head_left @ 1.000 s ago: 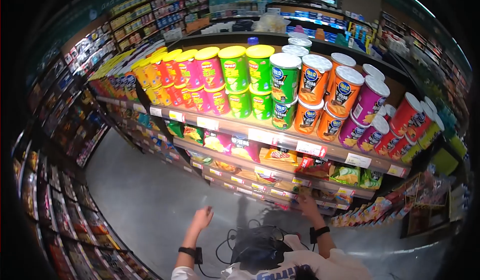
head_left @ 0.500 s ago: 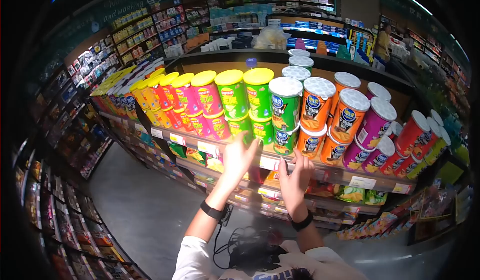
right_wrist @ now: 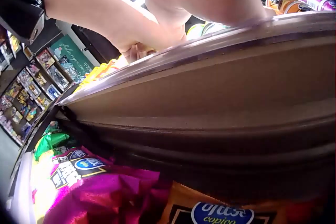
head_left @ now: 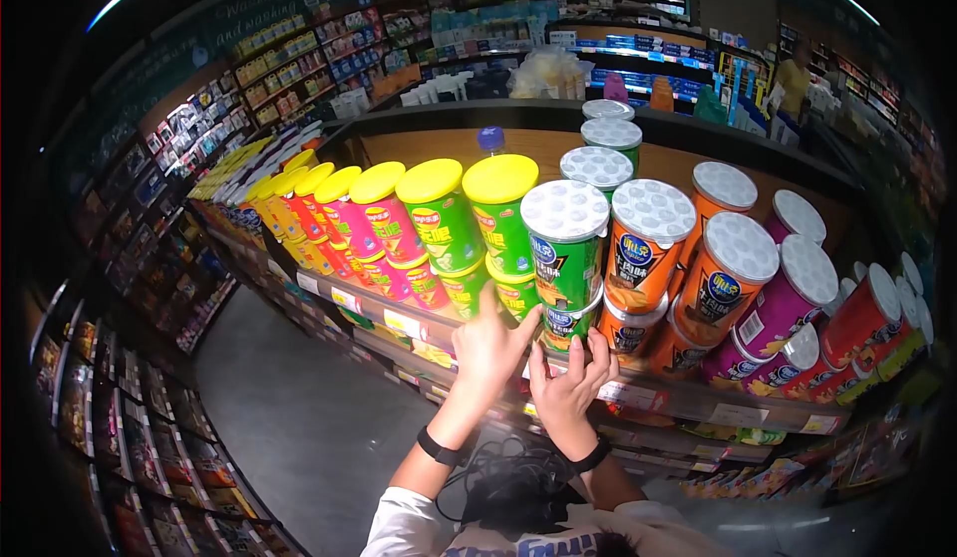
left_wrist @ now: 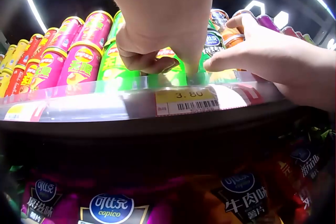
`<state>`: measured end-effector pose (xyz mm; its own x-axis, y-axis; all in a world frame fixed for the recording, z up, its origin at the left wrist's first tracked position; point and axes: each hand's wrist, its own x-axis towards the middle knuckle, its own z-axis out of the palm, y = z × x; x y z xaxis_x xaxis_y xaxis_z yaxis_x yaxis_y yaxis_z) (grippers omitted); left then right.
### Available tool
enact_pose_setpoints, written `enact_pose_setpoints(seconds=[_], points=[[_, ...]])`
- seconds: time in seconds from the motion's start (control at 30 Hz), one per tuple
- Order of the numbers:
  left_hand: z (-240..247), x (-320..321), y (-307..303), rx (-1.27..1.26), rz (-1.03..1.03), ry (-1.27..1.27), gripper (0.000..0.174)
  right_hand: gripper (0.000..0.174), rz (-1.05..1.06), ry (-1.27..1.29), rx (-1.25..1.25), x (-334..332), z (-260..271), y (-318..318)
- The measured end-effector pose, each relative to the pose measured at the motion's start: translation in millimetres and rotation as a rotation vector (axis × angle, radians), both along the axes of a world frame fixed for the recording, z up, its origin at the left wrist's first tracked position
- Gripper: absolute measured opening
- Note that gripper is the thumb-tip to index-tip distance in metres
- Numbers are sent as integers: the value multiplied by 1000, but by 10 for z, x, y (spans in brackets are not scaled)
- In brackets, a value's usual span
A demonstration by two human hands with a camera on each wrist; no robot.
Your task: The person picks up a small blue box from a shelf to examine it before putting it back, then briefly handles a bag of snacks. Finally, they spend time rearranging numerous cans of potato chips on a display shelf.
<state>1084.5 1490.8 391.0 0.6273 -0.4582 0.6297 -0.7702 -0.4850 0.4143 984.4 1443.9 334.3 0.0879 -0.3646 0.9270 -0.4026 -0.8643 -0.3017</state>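
Observation:
Stacked two high on the shelf, dark green cans (head_left: 560, 243) with silver lids stand beside light green cans (head_left: 501, 208) with yellow lids. My left hand (head_left: 490, 343) is at the lower green cans, its index finger extended upward and its thumb toward the lower dark green can (head_left: 560, 330). Just right of it, my right hand (head_left: 568, 388) has its fingers spread and slightly bent at that can's base; contact is unclear. In the left wrist view, some fingers of my left hand (left_wrist: 157, 29) bend beside the light green cans, opposite my right hand (left_wrist: 273, 56).
Orange cans (head_left: 648, 243) and purple cans (head_left: 793, 293) stand to the right, pink cans (head_left: 384, 220) to the left. A price-tag rail (left_wrist: 79, 109) runs along the shelf front. Chip bags (right_wrist: 100, 192) lie below. A blue-capped bottle (head_left: 490, 140) stands behind the cans.
Both hands have risen from below the shelf to the lower green cans and come closer together. The cans look nearer in the head view.

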Motion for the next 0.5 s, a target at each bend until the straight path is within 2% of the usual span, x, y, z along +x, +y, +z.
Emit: enact_pose_setpoints(seconds=[0.13, 0.37, 0.5], points=[[-41, 36, -44, -23, -5, 17, 73, 75, -30, 73, 29, -10, 70, 29], [-38, 41, -65, -63, -19, 56, 67, 78, 19, 6, -27, 55, -28, -34], [-36, 41, -73, -73, -14, 42, 66, 78, -23, 57, -36, 23, -10, -24]])
